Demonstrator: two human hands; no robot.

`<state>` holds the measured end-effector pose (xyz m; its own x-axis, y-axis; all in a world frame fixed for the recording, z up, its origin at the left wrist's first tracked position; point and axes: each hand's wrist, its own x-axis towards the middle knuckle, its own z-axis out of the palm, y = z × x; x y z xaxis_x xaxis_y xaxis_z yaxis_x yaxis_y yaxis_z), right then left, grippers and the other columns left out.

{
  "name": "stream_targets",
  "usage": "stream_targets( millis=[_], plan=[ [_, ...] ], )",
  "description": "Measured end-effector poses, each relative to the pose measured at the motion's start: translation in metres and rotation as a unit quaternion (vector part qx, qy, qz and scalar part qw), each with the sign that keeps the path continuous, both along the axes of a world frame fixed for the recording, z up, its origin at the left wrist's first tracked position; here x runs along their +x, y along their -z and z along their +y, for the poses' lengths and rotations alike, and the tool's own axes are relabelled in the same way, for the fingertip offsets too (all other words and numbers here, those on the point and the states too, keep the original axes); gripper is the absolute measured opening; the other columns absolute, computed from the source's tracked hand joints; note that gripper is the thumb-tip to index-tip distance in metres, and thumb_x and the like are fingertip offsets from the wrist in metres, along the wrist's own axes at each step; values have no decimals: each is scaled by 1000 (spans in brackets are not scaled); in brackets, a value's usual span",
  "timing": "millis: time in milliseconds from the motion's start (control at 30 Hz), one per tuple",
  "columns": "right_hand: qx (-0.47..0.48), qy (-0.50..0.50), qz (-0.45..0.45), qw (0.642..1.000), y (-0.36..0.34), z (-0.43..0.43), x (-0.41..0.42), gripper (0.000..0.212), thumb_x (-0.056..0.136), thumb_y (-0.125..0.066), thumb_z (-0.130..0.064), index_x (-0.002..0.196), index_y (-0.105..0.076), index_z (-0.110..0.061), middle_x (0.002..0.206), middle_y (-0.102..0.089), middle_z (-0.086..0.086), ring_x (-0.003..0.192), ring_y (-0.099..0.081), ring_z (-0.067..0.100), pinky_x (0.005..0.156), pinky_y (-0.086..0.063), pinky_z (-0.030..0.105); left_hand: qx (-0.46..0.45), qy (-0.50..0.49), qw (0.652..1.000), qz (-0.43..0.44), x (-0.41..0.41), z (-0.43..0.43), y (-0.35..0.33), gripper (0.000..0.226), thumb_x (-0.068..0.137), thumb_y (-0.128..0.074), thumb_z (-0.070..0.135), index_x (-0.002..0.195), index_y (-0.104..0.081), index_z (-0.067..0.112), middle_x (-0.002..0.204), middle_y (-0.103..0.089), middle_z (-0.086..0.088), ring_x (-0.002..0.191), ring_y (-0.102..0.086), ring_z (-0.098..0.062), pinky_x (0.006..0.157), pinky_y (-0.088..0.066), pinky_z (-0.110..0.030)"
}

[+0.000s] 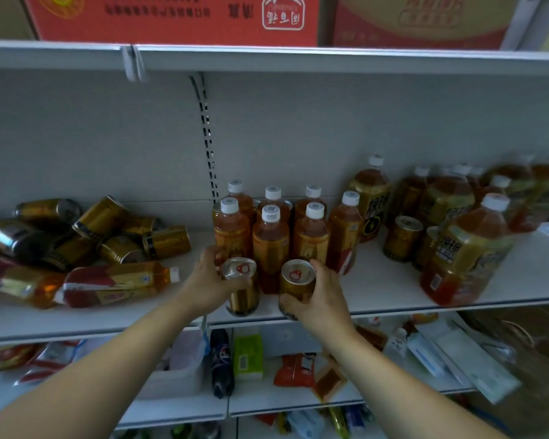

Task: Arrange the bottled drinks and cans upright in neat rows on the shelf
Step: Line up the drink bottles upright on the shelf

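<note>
My left hand (pixel 208 282) grips a gold can (pixel 242 288) standing upright near the front edge of the white shelf (pixel 387 285). Close beside it my right hand (pixel 319 296) grips a second upright gold can (pixel 296 285). Directly behind both cans stand several amber bottles with white caps (pixel 270 245) in rows. On the shelf's left lies a heap of tipped gold cans (pixel 108 231). Two amber bottles (pixel 114 283) lie on their sides in front of that heap.
Large amber bottles (pixel 466 248) and two upright cans (pixel 401 237) fill the shelf's right part. Red cartons (pixel 175 17) sit on the shelf above. The lower shelf holds a dark cola bottle (pixel 221 362), a green pack (pixel 248 356) and snack packets.
</note>
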<state>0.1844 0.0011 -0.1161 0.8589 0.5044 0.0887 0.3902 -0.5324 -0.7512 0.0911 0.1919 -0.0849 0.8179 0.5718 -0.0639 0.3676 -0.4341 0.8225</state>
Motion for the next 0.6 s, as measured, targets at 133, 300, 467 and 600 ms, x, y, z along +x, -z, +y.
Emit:
stream_targets(
  millis=[133,300,467,600],
  plan=[
    [30,11,-101,994,-28,0,2,88,76,-73,-51,146,-29,-23,139,-32,2,132,-30,19,107,-28,29,2,-38,998,-45,7,6,-19,80,79,-71,42,141,-25,21,136,-39,-3,123,-44,-21,96,-44,-40],
    [-48,-97,-197,975,-104,41,28,81,83,-66,-49,147,-28,-19,145,-39,6,134,-36,25,104,-33,34,-23,-11,994,-108,38,22,-52,71,80,-71,21,137,-28,25,113,-57,3,113,-53,-19,92,-45,-37],
    [-287,-146,-271,907,-123,71,43,77,83,-57,-61,140,-33,-15,129,-54,9,117,-49,33,81,-35,39,-8,101,992,-81,46,31,-59,49,72,-71,-6,112,-53,17,101,-65,-4,94,-65,-15,82,-56,-31],
    [-296,-144,-257,909,-120,76,49,71,86,-51,-63,137,-36,-16,131,-54,9,123,-47,33,99,-31,45,20,78,996,-29,44,38,-51,60,73,-77,15,125,-50,27,105,-64,9,102,-62,-12,94,-50,-36]
  ],
)
